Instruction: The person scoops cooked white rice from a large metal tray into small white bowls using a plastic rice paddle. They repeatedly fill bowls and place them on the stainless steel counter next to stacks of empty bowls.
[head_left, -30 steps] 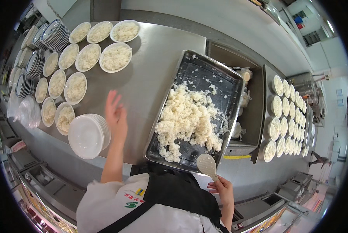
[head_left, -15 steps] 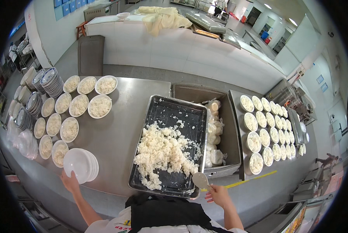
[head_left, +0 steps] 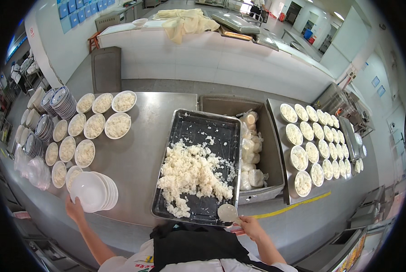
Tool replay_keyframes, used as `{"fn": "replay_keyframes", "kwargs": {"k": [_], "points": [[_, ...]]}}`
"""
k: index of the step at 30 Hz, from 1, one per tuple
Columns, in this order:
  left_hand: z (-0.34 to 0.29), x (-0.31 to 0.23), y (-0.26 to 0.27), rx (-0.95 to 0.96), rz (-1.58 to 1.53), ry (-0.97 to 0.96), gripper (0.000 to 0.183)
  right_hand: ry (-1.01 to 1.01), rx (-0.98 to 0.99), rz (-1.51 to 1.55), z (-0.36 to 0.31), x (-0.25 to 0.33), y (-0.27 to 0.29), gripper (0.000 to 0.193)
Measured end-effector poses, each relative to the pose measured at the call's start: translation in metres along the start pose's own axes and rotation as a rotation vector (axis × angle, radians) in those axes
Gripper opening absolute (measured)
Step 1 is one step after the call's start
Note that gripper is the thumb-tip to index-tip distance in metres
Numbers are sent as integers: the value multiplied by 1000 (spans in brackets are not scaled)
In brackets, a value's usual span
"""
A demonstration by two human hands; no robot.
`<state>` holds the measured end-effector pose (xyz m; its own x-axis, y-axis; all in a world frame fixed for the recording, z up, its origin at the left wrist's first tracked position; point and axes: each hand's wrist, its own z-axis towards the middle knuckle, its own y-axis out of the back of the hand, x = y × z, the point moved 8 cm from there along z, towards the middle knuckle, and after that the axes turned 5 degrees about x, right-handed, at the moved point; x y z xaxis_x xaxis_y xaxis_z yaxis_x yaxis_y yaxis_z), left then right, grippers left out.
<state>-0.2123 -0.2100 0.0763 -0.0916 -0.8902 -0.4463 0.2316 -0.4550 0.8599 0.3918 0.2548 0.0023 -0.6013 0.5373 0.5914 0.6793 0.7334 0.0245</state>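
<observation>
My left hand (head_left: pixel 75 210) grips the rim of the top white bowl (head_left: pixel 88 192) on a tilted stack of empty bowls (head_left: pixel 112 192) at the left front of the steel table. That bowl leans a little left of the others and partly covers a filled bowl behind it. In my right hand (head_left: pixel 254 228) is the handle of a flat, round-bladed rice paddle (head_left: pixel 227 213). Its blade hangs over the near right corner of a black metal tray (head_left: pixel 202 123). A loose heap of cooked white rice (head_left: pixel 189 174) spreads across the tray's middle and left.
Several rice-filled bowls (head_left: pixel 118 125) stand at the left, beside stacked bowls (head_left: pixel 63 100) and a clear plastic bag (head_left: pixel 37 173). Right of the tray, an open grey bin (head_left: pixel 270 154) holds bagged items (head_left: pixel 249 149). Rows of filled bowls (head_left: pixel 299 157) cover another table farther right.
The paddle has moved left, from outside the tray's near right corner to over it. My left hand and the top bowl have shifted slightly left. The whole view has tilted a little.
</observation>
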Motion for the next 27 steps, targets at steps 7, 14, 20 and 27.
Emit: {"fn": "replay_keyframes", "kwargs": {"k": [7,14,20,27], "points": [[-79,-103,-36,555,-958,256,39,1,-63,114,0,18,-4,34],[-216,-177,-139,1133,-1162,364,39,31,-66,152,15,41,1,31],[-251,-168,-179,1227,-1109,348,35,164,-73,132,96,35,1,36],[-246,-180,-167,1189,-1176,525,40,323,96,136,146,70,-25,49]]}}
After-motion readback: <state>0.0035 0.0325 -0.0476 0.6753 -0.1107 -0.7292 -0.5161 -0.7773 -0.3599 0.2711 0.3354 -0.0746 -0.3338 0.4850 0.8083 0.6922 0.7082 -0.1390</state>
